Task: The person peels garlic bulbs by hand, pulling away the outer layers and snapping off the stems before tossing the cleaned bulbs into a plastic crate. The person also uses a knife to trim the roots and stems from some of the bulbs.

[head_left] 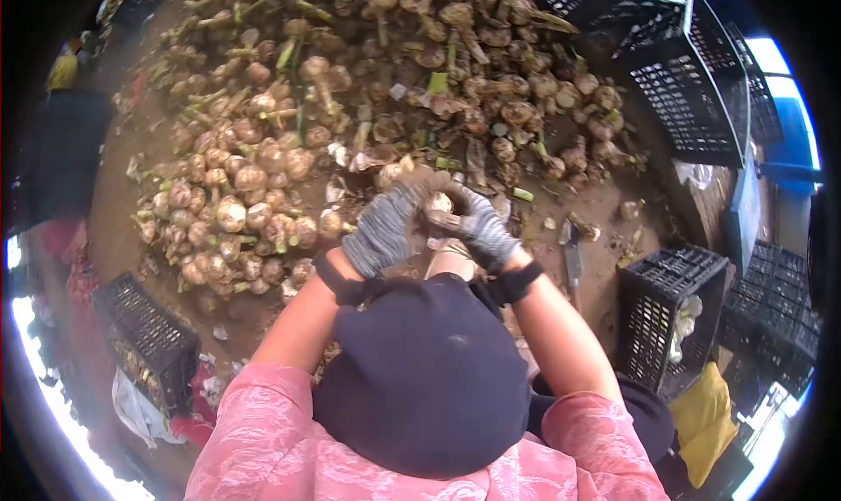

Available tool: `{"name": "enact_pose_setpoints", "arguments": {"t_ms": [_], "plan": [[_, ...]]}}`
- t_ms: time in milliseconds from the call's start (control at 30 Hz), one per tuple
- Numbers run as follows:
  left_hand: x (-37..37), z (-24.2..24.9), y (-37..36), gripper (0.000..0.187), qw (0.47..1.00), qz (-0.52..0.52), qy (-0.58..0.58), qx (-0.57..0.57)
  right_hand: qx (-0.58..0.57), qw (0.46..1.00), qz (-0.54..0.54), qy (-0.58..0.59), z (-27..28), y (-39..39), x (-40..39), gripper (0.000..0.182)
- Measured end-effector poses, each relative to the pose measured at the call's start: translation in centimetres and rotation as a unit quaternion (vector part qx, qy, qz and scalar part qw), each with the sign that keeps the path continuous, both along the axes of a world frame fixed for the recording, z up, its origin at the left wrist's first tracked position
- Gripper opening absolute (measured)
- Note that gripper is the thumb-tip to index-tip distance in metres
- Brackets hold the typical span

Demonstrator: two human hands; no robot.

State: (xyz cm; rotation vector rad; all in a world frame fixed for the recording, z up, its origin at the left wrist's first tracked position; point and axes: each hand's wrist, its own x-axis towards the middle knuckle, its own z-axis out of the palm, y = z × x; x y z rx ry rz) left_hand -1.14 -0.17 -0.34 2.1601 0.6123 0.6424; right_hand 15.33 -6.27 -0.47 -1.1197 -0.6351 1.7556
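Observation:
Both my hands wear grey knit gloves with dirty fingertips and meet in front of my body. A pale garlic bulb (439,205) sits between them. My left hand (385,228) closes on the bulb from one side, its fingers curled. From the other side my right hand (479,224) is also closed around it, thumb and fingers bent inward. The gloves cover part of the bulb, and whether a small blade is in the right hand cannot be made out. Just beyond lies a large heap of soil-stained garlic (491,89), with trimmed bulbs (250,179) piled to the left.
A long flat tool (573,260), perhaps a knife, lies on the ground at right. Black plastic crates stand at lower right (648,326), upper right (683,89) and lower left (149,326). A yellow cloth or bag (705,422) is at bottom right. Loose skins and stem pieces litter the floor.

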Motion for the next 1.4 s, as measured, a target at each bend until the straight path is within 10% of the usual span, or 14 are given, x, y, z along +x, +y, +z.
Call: {"name": "enact_pose_setpoints", "arguments": {"t_ms": [133,333,467,500,833,900,1200,1300,1400], "plan": [[1.1,-0.6,-0.1,0.107,0.971,0.088,-0.155,-0.16,0.025,0.992,-0.088,-0.087,0.1,-0.8,0.9,0.061],[2.3,-2.0,-1.4,0.081,0.841,0.072,-0.091,-0.529,-0.029,0.984,-0.026,-0.173,0.7,-0.9,2.7,0.039],[3.6,-1.2,-2.2,0.058,0.96,0.083,-0.076,-0.255,-0.041,0.981,-0.052,-0.182,0.3,-0.6,1.6,0.031],[4.0,-0.4,-2.4,0.062,0.723,0.062,-0.265,-0.635,-0.023,0.975,-0.039,-0.218,0.4,-0.3,1.4,0.028],[2.6,-0.8,-2.3,0.08,0.729,0.02,-0.248,-0.637,0.002,0.996,0.003,-0.084,1.9,-0.3,2.7,0.021],[2.6,-2.5,-2.1,0.083,0.836,0.03,-0.207,-0.507,0.001,0.998,0.026,-0.059,2.1,-0.6,3.2,0.021],[2.6,-1.8,-1.7,0.069,0.887,0.078,-0.222,-0.397,0.039,0.986,0.079,-0.141,4.2,-0.2,4.6,0.023],[1.7,-2.9,-1.4,0.066,0.644,-0.084,-0.259,-0.715,0.077,0.967,0.085,-0.228,3.7,-0.3,5.1,0.024],[2.2,-1.6,-1.8,0.071,0.587,0.019,-0.301,-0.752,0.111,0.967,0.062,-0.222,2.5,-0.7,5.2,0.023]]}}
